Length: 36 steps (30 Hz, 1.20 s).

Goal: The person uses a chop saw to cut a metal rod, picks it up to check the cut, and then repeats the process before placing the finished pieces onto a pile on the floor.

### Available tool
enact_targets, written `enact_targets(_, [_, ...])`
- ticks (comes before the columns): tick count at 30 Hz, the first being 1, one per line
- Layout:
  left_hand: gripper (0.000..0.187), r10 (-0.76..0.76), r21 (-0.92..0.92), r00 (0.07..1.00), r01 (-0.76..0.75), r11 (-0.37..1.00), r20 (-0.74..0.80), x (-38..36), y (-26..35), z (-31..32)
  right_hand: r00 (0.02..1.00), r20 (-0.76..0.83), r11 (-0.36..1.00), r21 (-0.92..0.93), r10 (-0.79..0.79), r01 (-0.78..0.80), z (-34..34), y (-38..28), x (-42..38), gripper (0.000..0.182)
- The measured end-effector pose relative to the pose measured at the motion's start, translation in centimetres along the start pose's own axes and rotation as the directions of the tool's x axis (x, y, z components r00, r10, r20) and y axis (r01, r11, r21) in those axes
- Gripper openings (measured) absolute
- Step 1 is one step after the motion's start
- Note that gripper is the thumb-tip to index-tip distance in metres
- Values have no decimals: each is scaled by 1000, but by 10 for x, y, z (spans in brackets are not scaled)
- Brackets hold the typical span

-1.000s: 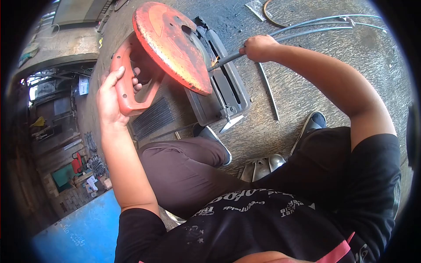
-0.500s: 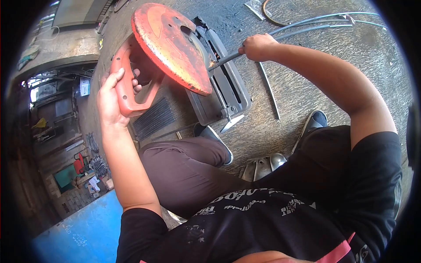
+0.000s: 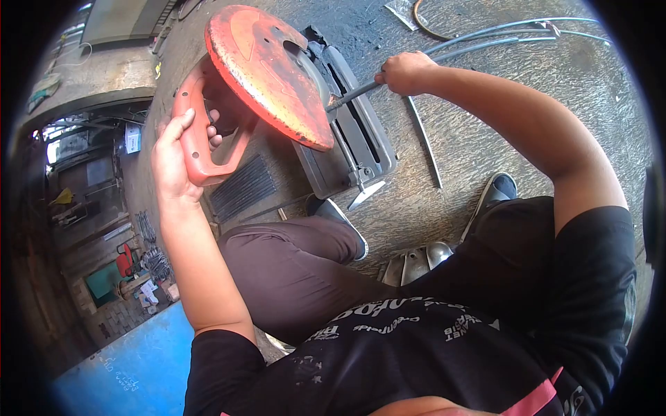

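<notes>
My left hand (image 3: pixel 176 156) is wrapped round the red D-shaped handle of a chop saw (image 3: pixel 267 76), whose worn orange-red guard covers most of the blade. Below the guard lies the saw's dark grey base (image 3: pixel 371 132) with a clamp screw and a pale crank lever (image 3: pixel 365 195). My right hand (image 3: pixel 408 73) is closed round a grey metal rod (image 3: pixel 357 93). The rod's end reaches over the base to the blade, where a faint orange glow shows. The exact contact between blade and rod is partly hidden by the guard.
Long thin rods (image 3: pixel 513 31) stretch behind my right hand. A flat metal strip (image 3: pixel 424 142) lies right of the base. Cut dark rods (image 3: pixel 243 188) lie in a bundle at left. A blue surface (image 3: pixel 132 364) is at lower left, and my shoes flank the saw's near end.
The sparks at the blade have shrunk to a faint glow. The guard and handle have shifted very slightly left; both hands keep their grip.
</notes>
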<state>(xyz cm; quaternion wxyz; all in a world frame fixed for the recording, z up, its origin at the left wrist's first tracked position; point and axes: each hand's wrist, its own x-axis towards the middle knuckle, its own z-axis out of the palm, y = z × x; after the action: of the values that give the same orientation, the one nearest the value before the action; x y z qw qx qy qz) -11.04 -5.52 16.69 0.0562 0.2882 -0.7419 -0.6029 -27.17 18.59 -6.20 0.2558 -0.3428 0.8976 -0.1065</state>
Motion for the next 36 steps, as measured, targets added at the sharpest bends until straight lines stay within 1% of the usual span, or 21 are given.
enact_targets(2, [42, 2, -2, 1000, -2, 1000, 13, 0, 0, 0, 1000, -7, 1000, 0, -1, 1, 0, 1, 1, 45])
enact_targets(4, [42, -10, -10, 1000, 10, 1000, -1, 1, -1, -1, 1000, 18, 1000, -3, 5, -5, 0, 0, 1, 45])
enact_targets(8, [42, -13, -13, 1000, 12, 1000, -16, 0, 0, 0, 1000, 9, 1000, -8, -3, 3, 1, 1, 0, 45])
enact_targets(13, [42, -20, -21, 1000, 20, 1000, 5, 0, 0, 0, 1000, 3, 999, -34, -19, 19, 1, 1, 0, 42])
enact_targets(20, [42, -19, -21, 1000, 19, 1000, -10, 1, 0, -1, 1000, 19, 1000, -18, -11, 11, 1, 1, 1, 39])
enact_targets(22, [41, -20, -18, 1000, 19, 1000, -12, 2, -1, -2, 999, 4, 999, -25, -44, 44, 2, 2, 3, 37])
enact_targets(23, [41, -19, -18, 1000, 19, 1000, -12, 1, -1, -1, 999, 3, 999, -25, -43, 43, 2, 3, 4, 37])
enact_targets(25, [41, -23, -13, 1000, 23, 1000, -14, 1, 0, -1, 999, 42, 999, -46, -21, 23, -2, 0, 3, 31])
enact_targets(27, [41, -23, -9, 1000, 22, 1000, -15, 0, 1, 1, 998, 50, 998, -64, -24, 27, 0, 1, 7, 31])
enact_targets(29, [41, -22, -4, 1000, 22, 1000, -15, 0, 1, 1, 998, 57, 996, -81, -26, 31, 3, 3, 9, 31])
enact_targets(30, [41, -23, -6, 1000, 22, 1000, -21, 1, 0, 0, 1000, 20, 999, -25, -19, 20, 4, 4, 8, 34])
enact_targets(31, [40, -23, -8, 999, 23, 1000, -26, 1, 0, 0, 1000, -16, 999, 31, -10, 10, 4, 4, 7, 42])
enact_targets(34, [39, -22, -10, 999, 22, 1000, -25, 0, 0, 1, 999, -23, 999, -18, -49, 49, 5, 5, 7, 43])
enact_targets(36, [38, -24, -15, 1000, 24, 1000, -17, 0, 1, 1, 999, -19, 999, -9, -35, 35, 5, 4, 6, 44])
